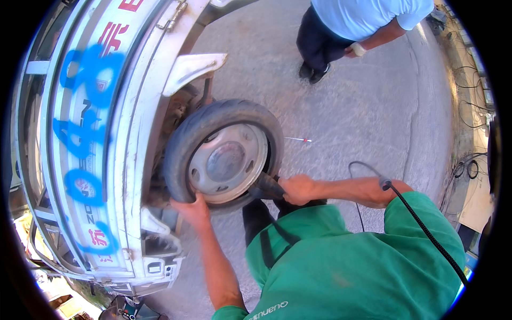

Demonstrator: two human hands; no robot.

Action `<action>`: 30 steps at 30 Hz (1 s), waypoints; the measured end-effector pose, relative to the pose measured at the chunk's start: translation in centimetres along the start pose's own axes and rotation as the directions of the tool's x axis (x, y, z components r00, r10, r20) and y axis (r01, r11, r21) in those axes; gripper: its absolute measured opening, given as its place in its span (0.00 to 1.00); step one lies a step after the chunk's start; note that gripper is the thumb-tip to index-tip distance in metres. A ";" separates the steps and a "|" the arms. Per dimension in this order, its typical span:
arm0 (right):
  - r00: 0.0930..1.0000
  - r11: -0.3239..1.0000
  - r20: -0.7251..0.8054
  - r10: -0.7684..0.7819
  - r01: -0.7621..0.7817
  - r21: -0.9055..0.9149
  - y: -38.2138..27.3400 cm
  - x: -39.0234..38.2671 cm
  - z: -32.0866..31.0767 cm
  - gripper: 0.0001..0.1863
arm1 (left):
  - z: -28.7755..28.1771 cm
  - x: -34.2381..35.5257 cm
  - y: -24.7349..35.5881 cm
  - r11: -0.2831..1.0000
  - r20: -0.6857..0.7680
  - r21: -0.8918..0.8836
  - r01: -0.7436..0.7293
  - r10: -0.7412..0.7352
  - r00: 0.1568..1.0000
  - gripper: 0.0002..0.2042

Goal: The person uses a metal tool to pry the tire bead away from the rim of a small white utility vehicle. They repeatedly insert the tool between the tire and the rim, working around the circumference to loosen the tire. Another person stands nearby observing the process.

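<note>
A black tire (178, 140) sits around a silver-grey steel wheel rim (255, 143) with oval holes, beside the white vehicle. On the right, a gap shows between tire and rim. A flat black inner tube (265, 188) comes out over the rim's lower right edge. My right hand (298, 189) is closed on the tube's outer end. My left hand (195, 212) grips the tire's lower left edge, its thumb up against the rim and its other fingers mostly hidden.
The white vehicle body (140, 112), sprayed with blue paint, stands at left. A thin rod with a red part (305, 140) lies on the concrete ground (362, 117). Another person (368, 21) in a light blue shirt stands at the back. Black cables (469, 168) lie along the right edge.
</note>
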State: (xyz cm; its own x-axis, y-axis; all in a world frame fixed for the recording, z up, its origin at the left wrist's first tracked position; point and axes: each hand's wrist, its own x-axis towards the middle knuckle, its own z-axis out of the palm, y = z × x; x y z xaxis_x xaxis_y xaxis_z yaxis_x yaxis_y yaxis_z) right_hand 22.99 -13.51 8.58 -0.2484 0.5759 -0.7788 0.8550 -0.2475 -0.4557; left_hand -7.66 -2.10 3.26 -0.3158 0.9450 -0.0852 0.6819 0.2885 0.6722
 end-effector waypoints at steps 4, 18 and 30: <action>0.998 0.986 -0.047 0.043 -0.050 -0.158 2.5 0.9 -0.4 0.25 | 0.2 -1.7 -0.8 0.998 -0.027 -0.054 0.036 -0.038 0.999 0.43; 0.943 0.989 -0.308 0.125 -0.092 0.118 -2.6 6.8 5.2 0.32 | 0.0 -1.0 0.5 1.000 -0.029 -0.017 0.002 -0.003 1.000 0.39; 0.940 0.866 -0.171 0.295 -0.187 0.464 -0.1 8.1 11.0 0.50 | -0.5 -1.7 2.6 0.995 -0.012 0.095 0.035 -0.034 0.999 0.42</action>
State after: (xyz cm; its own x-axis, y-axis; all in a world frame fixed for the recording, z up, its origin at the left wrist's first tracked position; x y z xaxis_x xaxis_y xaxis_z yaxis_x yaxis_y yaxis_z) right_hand 15.90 -17.38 -2.43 0.0971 0.6018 -0.7927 0.5756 -0.6838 -0.4486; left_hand -5.67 -3.00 5.50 -0.3463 0.9328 -0.0994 0.7302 0.3346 0.5957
